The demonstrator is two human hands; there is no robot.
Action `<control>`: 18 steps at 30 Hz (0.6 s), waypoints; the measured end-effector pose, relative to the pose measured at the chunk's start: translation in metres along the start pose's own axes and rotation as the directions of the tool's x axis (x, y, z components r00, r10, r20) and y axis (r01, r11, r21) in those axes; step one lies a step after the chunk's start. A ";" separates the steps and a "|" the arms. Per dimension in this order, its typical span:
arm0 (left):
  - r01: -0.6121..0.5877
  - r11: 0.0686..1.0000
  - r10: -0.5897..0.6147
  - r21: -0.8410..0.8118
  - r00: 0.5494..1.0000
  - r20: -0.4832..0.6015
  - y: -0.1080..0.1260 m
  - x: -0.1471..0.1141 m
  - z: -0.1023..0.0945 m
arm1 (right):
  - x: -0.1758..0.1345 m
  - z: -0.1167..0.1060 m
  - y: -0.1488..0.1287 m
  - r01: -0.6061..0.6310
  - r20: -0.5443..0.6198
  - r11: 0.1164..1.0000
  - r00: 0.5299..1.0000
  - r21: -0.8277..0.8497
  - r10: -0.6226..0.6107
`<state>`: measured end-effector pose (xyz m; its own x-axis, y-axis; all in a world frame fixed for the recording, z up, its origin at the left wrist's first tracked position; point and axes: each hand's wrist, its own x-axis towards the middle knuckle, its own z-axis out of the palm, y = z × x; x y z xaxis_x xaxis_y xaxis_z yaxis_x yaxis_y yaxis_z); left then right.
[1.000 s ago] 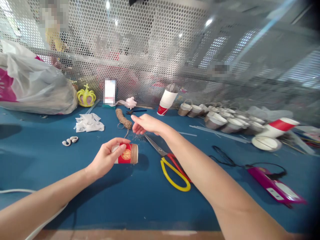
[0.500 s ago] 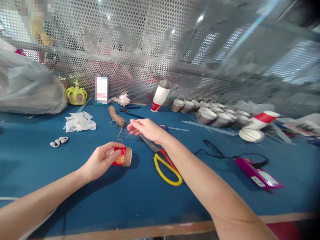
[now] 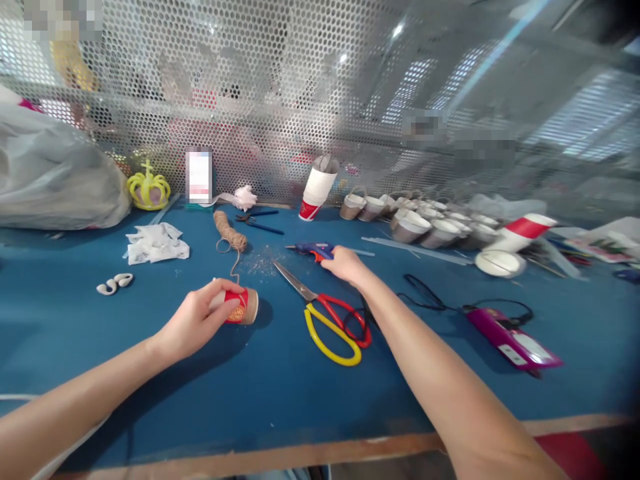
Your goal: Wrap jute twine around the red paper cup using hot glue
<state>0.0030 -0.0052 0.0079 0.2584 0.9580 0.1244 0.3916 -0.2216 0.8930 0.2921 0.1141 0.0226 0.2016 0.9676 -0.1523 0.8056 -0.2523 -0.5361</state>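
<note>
My left hand [image 3: 197,319] is closed round a red and white paper cup [image 3: 235,311] lying on its side, its rim end wrapped in brown twine. From the cup a strand runs up to a twine bundle [image 3: 231,232]. Farther right, my right hand [image 3: 347,265] has its fingers round the handle of a blue glue gun [image 3: 313,249], whose nozzle points left. The fingertips are partly hidden. Between the hands lie large scissors [image 3: 316,303] with one red and one yellow handle, blades pointing up and left.
Blue pliers [image 3: 260,222] lie behind the twine. Tilted stacked cups [image 3: 319,187] stand by the perforated screen, with several twine-wrapped cups [image 3: 410,225] to their right. A purple power strip [image 3: 515,339] with a black cord is at right. Crumpled white material [image 3: 157,243] lies left.
My right hand has moved right from above the scissor blades and taken hold of the glue gun. The left hand still holds the cup, and the view has shifted slightly.
</note>
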 end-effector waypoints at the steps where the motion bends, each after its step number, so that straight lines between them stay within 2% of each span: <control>1: -0.018 1.000 0.018 0.026 1.000 -0.002 0.001 0.000 0.000 | -0.004 -0.002 -0.002 0.013 0.004 0.999 1.000 0.041 -0.014; 6: -0.060 0.991 0.054 0.120 0.997 0.054 0.002 0.001 -0.002 | -0.044 -0.021 -0.017 0.162 -0.027 0.938 0.987 0.308 -0.161; 8: -0.070 0.989 0.064 0.134 0.996 0.056 0.001 0.002 -0.002 | -0.065 -0.025 -0.023 0.202 0.031 0.850 0.968 0.487 -0.249; 10: -0.065 0.988 0.060 0.137 0.997 0.043 -0.001 0.002 -0.002 | -0.085 -0.024 -0.028 0.183 0.102 0.783 0.949 0.594 -0.299; 14: -0.023 0.994 0.027 0.104 0.999 -0.032 -0.007 0.003 0.002 | -0.115 -0.015 -0.035 0.236 0.191 0.829 0.907 0.507 -0.375; 18: 0.004 0.993 0.012 0.119 0.992 -0.128 -0.008 0.003 0.005 | -0.130 -0.005 -0.038 0.309 0.236 0.858 0.872 0.411 -0.428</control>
<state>0.0052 -0.0015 -0.0016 0.1482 0.9708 0.1888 0.4951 -0.2381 0.8356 0.2381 -0.0019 0.0667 -0.3004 0.9486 -0.0997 0.5243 0.0769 -0.8480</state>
